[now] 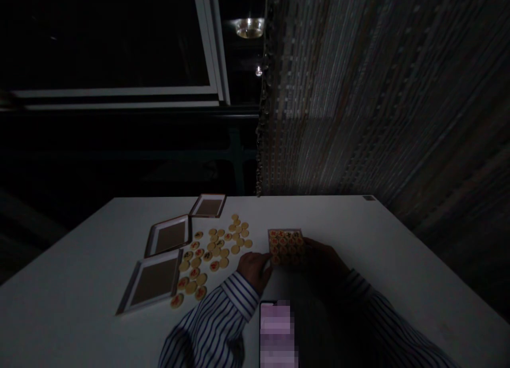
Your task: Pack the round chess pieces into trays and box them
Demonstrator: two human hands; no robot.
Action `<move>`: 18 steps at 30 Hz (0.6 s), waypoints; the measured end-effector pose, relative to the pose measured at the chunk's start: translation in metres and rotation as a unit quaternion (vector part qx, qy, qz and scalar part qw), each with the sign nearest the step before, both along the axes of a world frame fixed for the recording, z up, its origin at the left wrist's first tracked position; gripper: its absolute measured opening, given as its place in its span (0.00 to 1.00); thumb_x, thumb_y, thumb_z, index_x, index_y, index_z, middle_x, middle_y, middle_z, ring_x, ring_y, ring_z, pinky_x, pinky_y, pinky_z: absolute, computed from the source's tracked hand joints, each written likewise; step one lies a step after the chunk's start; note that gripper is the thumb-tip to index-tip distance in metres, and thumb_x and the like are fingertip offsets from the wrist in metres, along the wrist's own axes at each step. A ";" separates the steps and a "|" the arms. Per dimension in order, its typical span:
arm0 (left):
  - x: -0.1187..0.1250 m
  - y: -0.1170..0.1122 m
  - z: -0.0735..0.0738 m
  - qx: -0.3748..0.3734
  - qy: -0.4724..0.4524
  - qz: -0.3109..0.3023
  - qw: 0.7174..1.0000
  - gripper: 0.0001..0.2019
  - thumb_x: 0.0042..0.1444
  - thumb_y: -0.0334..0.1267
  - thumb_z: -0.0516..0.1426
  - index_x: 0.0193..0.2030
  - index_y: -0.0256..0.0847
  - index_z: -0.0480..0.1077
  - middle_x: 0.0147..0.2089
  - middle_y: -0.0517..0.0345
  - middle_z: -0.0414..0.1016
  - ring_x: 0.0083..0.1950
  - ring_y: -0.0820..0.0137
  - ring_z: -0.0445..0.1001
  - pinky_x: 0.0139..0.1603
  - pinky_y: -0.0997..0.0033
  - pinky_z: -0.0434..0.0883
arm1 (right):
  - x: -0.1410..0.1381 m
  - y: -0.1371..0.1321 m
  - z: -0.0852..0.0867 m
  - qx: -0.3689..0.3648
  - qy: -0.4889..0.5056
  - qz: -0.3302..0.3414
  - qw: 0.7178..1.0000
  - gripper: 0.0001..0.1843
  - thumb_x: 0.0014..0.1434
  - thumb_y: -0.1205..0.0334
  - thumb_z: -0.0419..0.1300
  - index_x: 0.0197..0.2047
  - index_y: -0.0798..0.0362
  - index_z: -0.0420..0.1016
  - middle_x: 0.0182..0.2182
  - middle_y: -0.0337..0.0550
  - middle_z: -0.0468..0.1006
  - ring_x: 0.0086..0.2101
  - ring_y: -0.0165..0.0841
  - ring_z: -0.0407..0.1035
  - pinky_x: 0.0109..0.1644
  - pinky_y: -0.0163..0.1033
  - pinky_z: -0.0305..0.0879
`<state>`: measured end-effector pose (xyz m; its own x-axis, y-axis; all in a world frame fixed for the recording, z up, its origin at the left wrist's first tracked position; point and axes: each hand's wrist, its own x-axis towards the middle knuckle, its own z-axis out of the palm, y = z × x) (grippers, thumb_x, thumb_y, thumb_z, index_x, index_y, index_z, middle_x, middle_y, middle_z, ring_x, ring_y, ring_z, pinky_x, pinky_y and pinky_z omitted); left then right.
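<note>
In front of me on the table is a small square box (286, 247) filled with rows of round xiangqi pieces, their red and dark characters facing up. My left hand (254, 267) is closed at its near left edge, thumb and forefinger at the side. At the right side my right hand (324, 256) grips the box, mostly in shadow with its fingers partly hidden. Loose xiangqi pieces (214, 265) lie scattered left of the box, some face up and others showing plain backs.
Three shallow trays or lids (153, 283) lie left of the loose pieces on the white table (79, 293). A lit phone (277, 333) rests near me between my forearms. Behind the table hang a string curtain (319, 118) and a dark window. The room is dim.
</note>
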<state>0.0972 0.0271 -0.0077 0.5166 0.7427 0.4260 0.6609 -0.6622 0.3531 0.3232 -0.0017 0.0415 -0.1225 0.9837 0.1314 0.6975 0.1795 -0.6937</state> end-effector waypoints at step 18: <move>-0.002 -0.001 0.004 -0.051 0.021 0.013 0.998 0.16 0.48 0.38 0.53 0.45 0.40 0.69 0.38 0.53 0.75 0.41 0.63 0.71 0.46 0.57 0.65 | 0.004 0.001 -0.015 -0.016 0.072 -0.034 0.997 0.20 0.55 0.58 0.48 0.48 0.53 0.68 0.42 0.45 0.74 0.41 0.36 0.69 0.43 0.40 0.67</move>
